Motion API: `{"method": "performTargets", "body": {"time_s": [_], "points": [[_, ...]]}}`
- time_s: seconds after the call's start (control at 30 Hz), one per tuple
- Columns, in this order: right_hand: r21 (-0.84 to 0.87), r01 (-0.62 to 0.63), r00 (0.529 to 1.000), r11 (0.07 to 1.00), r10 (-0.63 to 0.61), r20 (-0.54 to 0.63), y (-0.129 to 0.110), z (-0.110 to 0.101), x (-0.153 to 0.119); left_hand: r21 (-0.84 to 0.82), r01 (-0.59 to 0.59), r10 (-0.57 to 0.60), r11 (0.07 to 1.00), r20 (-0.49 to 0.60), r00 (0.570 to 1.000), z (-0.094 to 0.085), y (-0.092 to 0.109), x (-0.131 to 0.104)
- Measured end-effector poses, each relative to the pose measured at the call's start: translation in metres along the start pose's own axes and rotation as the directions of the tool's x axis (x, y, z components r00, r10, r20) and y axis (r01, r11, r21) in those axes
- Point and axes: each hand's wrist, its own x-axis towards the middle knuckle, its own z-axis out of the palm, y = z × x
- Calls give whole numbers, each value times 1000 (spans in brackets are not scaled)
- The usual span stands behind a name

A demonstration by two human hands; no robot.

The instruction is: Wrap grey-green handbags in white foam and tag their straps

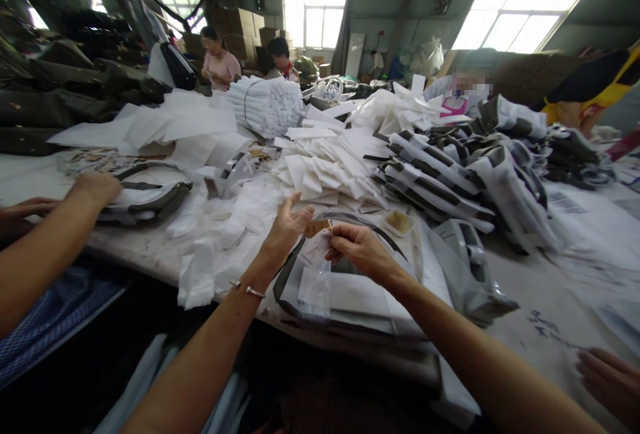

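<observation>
My right hand (359,249) pinches the thin string of a hang tag (316,247), a pale card over the middle of a bag. A brown tag (315,229) shows at the same string, beside the fingertips of my left hand (289,226). That hand has its fingers stretched out and apart; whether it touches the brown tag I cannot tell. Below both hands lies a dark bag (286,291), flat on the table, with white wrapping (360,291) and clear plastic over its front. Its dark handle arches behind my right hand.
White sheets (320,171) pile up behind the bag. Thin plastic bags (225,227) lie to its left, a small dish (399,222) to its right. Wrapped bags (435,181) are stacked at right. A co-worker's hand (97,189) works at left; another's hand (607,377) is at lower right.
</observation>
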Motion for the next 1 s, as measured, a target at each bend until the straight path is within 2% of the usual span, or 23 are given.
{"method": "performTargets", "body": {"time_s": [0.07, 0.13, 0.23, 0.3, 0.37, 0.4, 0.5, 0.57, 0.6, 0.7, 0.77, 0.87, 0.93, 1.0], "points": [[-36, 0, 1000, 999, -1, -23, -1, -5, -3, 187, -46, 20, 981, 136, 990, -1, -5, -10], [-103, 7, 998, 995, -13, -54, -1, -10, -6, 370, -118, 25, 922, 248, 968, 3, -6, -20], [-384, 38, 992, 922, -81, -98, -2, -21, -11, 641, -220, 87, 735, 232, 969, 13, -3, -32], [-635, 71, 979, 769, -176, -103, -3, -32, -15, 738, -252, 140, 626, 212, 967, 16, -1, -35], [-790, 70, 965, 610, -242, -102, -5, -44, -19, 768, -257, 153, 587, 207, 966, 16, 0, -34], [-824, 59, 962, 563, -253, -104, -7, -50, -21, 773, -246, 135, 585, 206, 969, 15, -1, -33], [-856, 55, 962, 513, -256, -91, -15, -65, -28, 783, -196, 50, 591, 207, 977, 7, -3, -27], [-845, 69, 966, 531, -247, -76, -22, -71, -32, 791, -177, 6, 586, 214, 977, 1, -5, -24], [-817, 64, 971, 573, -224, -81, -25, -72, -33, 794, -175, -2, 581, 216, 976, -1, -6, -22], [-577, -20, 992, 816, -55, -112, -33, -71, -37, 771, -223, 81, 597, 218, 972, -3, -4, -20], [-349, -100, 994, 932, 81, -71, -36, -67, -38, 690, -299, 164, 659, 257, 953, 2, 1, -23], [-160, -163, 986, 974, 168, 19, -43, -61, -39, 452, -341, 138, 824, 424, 895, 17, 11, -29], [-137, -160, 985, 978, 167, 41, -48, -57, -40, 289, -280, 79, 916, 554, 829, 28, 14, -34], [-144, -148, 987, 979, 155, 37, -52, -55, -40, 174, -178, 36, 969, 611, 791, 36, 14, -37]]}}
